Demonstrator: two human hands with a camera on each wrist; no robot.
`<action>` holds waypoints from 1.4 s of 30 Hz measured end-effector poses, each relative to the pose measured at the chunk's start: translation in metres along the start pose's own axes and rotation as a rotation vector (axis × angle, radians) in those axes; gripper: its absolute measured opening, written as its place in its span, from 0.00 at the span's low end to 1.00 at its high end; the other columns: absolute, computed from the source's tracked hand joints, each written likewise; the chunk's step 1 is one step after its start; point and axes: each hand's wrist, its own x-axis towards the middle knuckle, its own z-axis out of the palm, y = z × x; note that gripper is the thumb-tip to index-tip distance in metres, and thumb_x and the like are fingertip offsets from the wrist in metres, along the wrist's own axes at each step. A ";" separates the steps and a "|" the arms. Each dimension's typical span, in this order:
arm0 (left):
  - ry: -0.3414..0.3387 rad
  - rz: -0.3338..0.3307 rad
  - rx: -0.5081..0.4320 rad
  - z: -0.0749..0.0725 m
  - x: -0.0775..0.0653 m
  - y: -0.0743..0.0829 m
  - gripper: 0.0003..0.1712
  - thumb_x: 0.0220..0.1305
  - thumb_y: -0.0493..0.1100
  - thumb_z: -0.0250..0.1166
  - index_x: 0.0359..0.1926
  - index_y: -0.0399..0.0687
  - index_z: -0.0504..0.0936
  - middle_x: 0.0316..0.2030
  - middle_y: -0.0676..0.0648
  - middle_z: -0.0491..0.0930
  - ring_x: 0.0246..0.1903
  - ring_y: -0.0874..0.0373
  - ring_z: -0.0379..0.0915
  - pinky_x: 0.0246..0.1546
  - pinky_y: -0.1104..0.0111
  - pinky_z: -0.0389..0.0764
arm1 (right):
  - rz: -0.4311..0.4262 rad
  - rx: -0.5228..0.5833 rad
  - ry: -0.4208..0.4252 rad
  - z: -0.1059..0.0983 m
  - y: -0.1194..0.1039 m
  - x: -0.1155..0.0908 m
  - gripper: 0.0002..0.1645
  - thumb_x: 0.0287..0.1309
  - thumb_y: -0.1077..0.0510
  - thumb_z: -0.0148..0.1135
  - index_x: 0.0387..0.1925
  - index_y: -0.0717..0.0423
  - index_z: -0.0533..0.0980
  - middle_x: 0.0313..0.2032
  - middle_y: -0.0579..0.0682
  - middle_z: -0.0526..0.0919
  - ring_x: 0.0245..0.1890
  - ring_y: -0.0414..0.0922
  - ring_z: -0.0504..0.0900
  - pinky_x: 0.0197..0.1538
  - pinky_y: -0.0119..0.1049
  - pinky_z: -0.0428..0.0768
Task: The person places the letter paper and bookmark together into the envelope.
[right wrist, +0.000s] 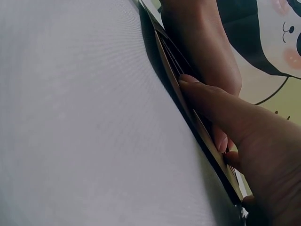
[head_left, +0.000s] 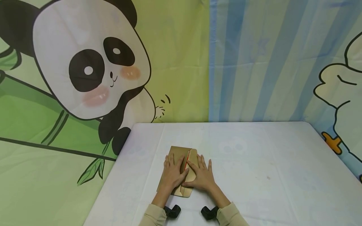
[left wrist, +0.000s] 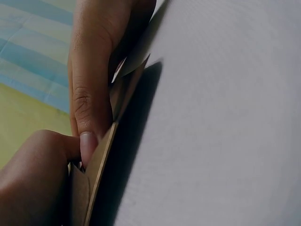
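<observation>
A brown cardboard envelope [head_left: 179, 151] lies on the white table, slightly turned, with a folded flap [head_left: 193, 155] along its right side. Beside that flap's edge runs a thin red strip [head_left: 187, 160]. My left hand [head_left: 173, 175] rests on the envelope's left part, fingers stretched forward and thumb toward the flap. Over the flap lies my right hand [head_left: 202, 177], its thumb and index finger spread on the cardboard, its other fingers beyond the right edge. In the left wrist view the right thumb [left wrist: 89, 108] touches the partly raised cardboard. Fingers hide the envelope's middle.
The white table [head_left: 249, 163] extends around the envelope. A curtain with a printed panda [head_left: 90, 56] hangs behind and to the left. Black wrist devices [head_left: 173, 211] sit at both sleeve cuffs, close to the tabletop.
</observation>
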 end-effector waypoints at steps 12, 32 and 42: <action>0.001 0.009 0.006 0.000 0.000 0.001 0.38 0.56 0.68 0.49 0.65 0.60 0.61 0.65 0.31 0.48 0.63 0.30 0.40 0.59 0.46 0.52 | 0.016 0.049 -0.003 0.004 0.004 0.002 0.61 0.20 0.18 0.58 0.63 0.36 0.62 0.67 0.64 0.47 0.67 0.60 0.41 0.60 0.63 0.35; -0.005 -0.010 -0.002 -0.001 0.000 -0.003 0.38 0.55 0.68 0.51 0.64 0.59 0.62 0.65 0.31 0.49 0.63 0.30 0.41 0.59 0.45 0.52 | -0.015 0.086 0.013 0.003 0.003 0.004 0.63 0.21 0.20 0.61 0.63 0.44 0.63 0.66 0.66 0.48 0.66 0.62 0.44 0.60 0.64 0.38; -0.043 -0.027 0.017 0.002 0.001 -0.001 0.40 0.55 0.71 0.47 0.65 0.61 0.59 0.66 0.32 0.46 0.64 0.31 0.37 0.61 0.46 0.49 | -0.015 0.175 -0.029 -0.003 0.010 0.001 0.59 0.29 0.25 0.62 0.64 0.47 0.61 0.67 0.64 0.46 0.67 0.61 0.42 0.61 0.62 0.38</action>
